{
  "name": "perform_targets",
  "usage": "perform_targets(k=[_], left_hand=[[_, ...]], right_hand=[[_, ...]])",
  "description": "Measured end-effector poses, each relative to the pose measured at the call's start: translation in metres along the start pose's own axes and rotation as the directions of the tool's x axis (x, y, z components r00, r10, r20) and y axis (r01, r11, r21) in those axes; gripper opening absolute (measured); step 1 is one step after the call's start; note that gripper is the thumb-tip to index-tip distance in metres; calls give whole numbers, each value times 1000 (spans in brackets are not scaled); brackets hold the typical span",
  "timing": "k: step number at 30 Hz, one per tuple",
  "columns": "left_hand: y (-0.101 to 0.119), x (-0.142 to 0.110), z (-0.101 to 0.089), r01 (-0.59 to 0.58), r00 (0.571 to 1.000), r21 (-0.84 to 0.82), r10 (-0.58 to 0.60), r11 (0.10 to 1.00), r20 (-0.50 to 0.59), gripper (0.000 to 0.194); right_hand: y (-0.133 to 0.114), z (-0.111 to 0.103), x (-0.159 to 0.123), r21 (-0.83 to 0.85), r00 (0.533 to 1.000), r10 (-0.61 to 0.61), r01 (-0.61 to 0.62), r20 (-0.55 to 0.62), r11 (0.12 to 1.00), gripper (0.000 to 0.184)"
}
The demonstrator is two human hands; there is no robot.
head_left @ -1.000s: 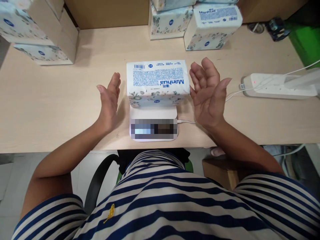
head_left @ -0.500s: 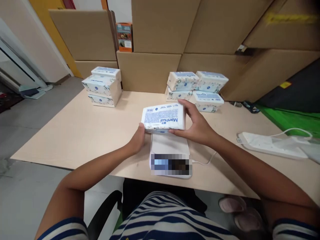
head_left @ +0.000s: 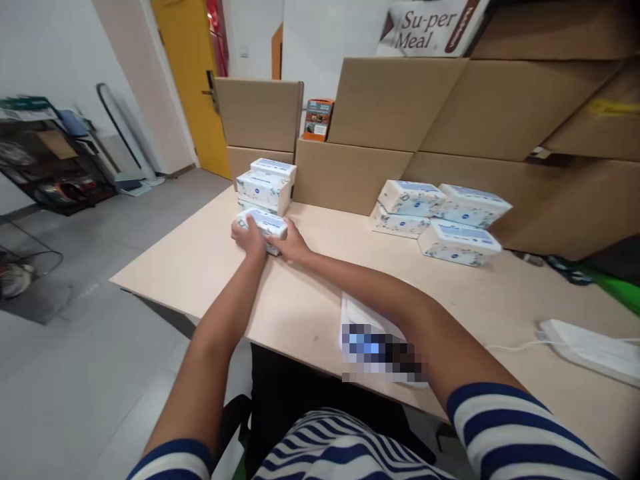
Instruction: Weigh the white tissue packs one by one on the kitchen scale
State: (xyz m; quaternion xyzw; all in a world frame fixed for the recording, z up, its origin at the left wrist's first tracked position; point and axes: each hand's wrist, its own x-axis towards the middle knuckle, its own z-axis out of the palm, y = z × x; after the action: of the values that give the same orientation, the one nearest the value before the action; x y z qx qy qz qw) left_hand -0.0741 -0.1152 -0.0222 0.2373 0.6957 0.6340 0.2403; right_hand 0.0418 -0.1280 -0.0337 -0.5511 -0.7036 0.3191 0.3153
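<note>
Both of my hands grip one white tissue pack (head_left: 264, 223) with blue print at the far left of the wooden table (head_left: 320, 293). My left hand (head_left: 246, 235) is closed on its near left end and my right hand (head_left: 291, 247) holds its right side. The pack sits low on the table, right in front of a stack of similar tissue packs (head_left: 265, 183). A small white scale (head_left: 373, 337) lies near the table's front edge, partly hidden by my right forearm, with nothing on its platform.
Three more tissue packs (head_left: 443, 220) are piled at the back right. Large cardboard boxes (head_left: 400, 127) wall the table's far side. A white power strip (head_left: 590, 347) with a cable lies at the right. Grey floor, a yellow door and a rack are to the left.
My open hands closed on the pack on the scale, lifted it off, and carried it far left to the stack. The scale platform is now bare. The camera has tilted up.
</note>
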Motion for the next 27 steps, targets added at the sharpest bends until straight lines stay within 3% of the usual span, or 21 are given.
perform_targets(k=[3, 7, 13, 20, 23, 27], left_hand=[[-5, 3, -2, -43, 997, 63, 47, 997, -55, 70], [-8, 4, 2, -41, 995, 131, 53, 991, -87, 79], [-19, 8, 6, -103, 994, 207, 108, 973, -13, 88], [-25, 4, 8, -176, 984, 255, 160, 951, 81, 97], [-24, 1, 8, -169, 985, 265, 151, 949, 89, 95], [-19, -1, 10, -165, 985, 262, 148, 951, 87, 94]], right_hand=[[-6, 14, -3, -73, 999, 14, -10, 49, 997, 101], [-9, 10, 2, -215, 990, -12, 42, 138, 976, 90], [-12, 7, 18, -374, 984, -28, 92, 174, 923, 86], [-5, 8, 25, -433, 964, -128, 220, 233, 874, 82], [8, -8, 25, -428, 924, -188, 325, 332, 843, 90], [42, -52, 9, -442, 863, -240, 445, 445, 779, 96]])
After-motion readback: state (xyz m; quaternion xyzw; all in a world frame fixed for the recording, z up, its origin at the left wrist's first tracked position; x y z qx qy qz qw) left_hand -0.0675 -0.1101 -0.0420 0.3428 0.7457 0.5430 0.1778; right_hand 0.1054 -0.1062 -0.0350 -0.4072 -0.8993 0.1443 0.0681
